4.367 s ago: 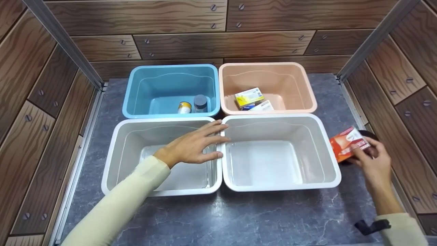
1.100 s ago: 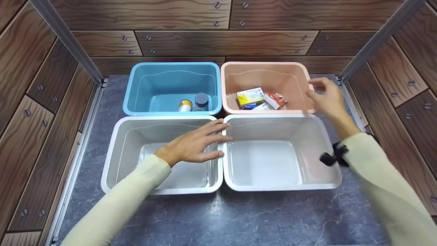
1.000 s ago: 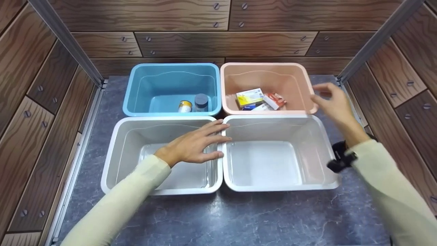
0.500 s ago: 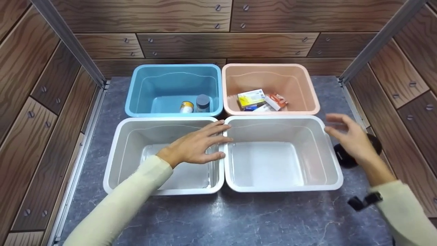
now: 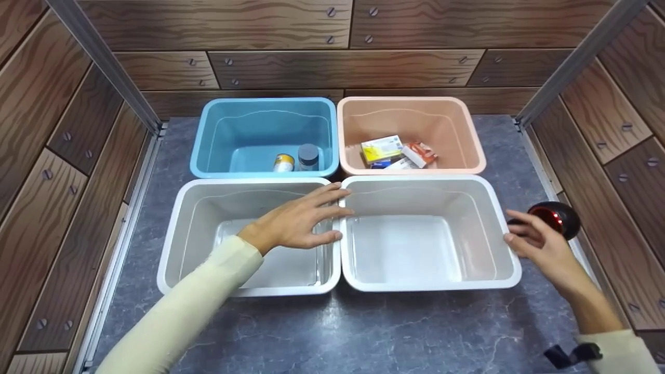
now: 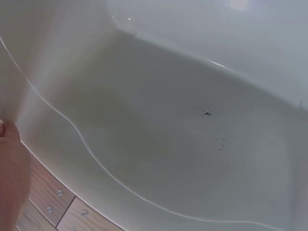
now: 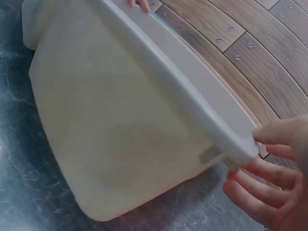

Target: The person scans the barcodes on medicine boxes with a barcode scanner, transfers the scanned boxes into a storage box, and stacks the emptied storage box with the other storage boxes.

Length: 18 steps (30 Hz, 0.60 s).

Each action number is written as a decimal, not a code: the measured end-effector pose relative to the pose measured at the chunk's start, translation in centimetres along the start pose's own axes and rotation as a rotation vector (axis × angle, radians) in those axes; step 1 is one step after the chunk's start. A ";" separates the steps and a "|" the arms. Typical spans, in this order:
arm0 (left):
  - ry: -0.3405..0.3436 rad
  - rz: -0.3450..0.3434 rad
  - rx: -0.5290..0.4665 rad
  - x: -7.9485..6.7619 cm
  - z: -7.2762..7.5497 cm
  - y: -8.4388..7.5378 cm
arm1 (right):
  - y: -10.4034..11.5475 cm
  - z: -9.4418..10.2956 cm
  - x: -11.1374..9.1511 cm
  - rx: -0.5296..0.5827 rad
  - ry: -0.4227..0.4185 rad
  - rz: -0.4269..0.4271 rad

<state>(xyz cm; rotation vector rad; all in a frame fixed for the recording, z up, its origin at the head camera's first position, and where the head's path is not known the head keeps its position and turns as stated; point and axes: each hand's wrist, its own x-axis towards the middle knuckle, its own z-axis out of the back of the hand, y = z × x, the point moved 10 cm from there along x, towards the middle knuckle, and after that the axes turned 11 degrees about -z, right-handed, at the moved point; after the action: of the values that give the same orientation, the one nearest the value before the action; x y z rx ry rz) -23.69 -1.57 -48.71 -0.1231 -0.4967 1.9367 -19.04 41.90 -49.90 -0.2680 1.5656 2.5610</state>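
Note:
My left hand (image 5: 296, 221) lies with spread, straight fingers across the touching rims of two white bins, the left one (image 5: 171, 228) and the right one (image 5: 431, 286). At the right bin's outer rim is my right hand (image 5: 543, 254), its fingers loosely bent and nothing seen between them. In the right wrist view, thumb and fingers of that hand (image 7: 279, 178) are at the rim corner (image 7: 240, 149); whether they press on it I cannot tell. Just behind this hand stands a black rounded device (image 5: 570, 221) glowing red inside, perhaps a scanner.
Behind are a blue bin (image 5: 262, 99) holding an orange-and-white jar (image 5: 283, 163) and a dark-capped bottle (image 5: 308, 155), and a peach bin (image 5: 441, 119) with a yellow-and-white box (image 5: 382, 149), a red-and-white box (image 5: 421, 154) and other packs. Wood-patterned walls enclose the grey floor.
The red box went from my right hand into the peach bin. Since then that hand has come back toward me, down to the right white bin's side. The left hand has stayed put.

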 end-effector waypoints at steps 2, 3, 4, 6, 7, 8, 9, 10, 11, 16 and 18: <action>0.001 0.005 0.002 0.0 0.1 0.0 | -0.2 -0.3 -0.5 0.008 0.015 -0.002; 0.002 0.009 0.003 0.0 0.1 0.0 | -0.3 -0.4 -0.7 0.007 0.020 -0.002; 0.003 0.016 0.008 0.1 0.1 0.0 | -0.3 -0.5 -0.9 0.011 0.024 -0.004; 0.005 0.030 0.026 0.2 0.2 -0.1 | -0.4 -0.5 -1.2 0.015 0.028 -0.008; 0.003 0.042 0.035 0.3 0.2 -0.1 | -0.5 -0.6 -1.4 0.020 0.030 -0.010; 0.000 0.055 0.047 0.4 0.3 -0.1 | -0.5 -0.6 -1.5 0.022 0.031 -0.012; -0.007 0.069 0.065 0.6 0.4 -0.2 | -0.6 -0.5 -1.6 0.024 0.031 -0.014; -0.022 0.080 0.083 0.8 0.7 -0.3 | -0.6 -0.5 -1.8 0.024 0.029 -0.016; -0.044 0.092 0.099 1.1 0.9 -0.3 | -0.7 -0.5 -1.9 0.029 0.028 -0.020; -0.227 0.139 0.194 2.1 2.9 -0.7 | -0.8 -0.6 -2.5 0.068 0.039 -0.020; -0.302 0.159 0.231 2.3 3.6 -0.7 | -0.7 -0.7 -2.7 0.099 0.052 -0.017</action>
<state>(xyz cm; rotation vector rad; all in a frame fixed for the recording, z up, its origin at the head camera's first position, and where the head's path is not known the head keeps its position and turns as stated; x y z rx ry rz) -25.14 -0.26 -44.81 0.2906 -0.4669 2.1661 -16.22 41.58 -50.23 -0.3382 1.6945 2.4736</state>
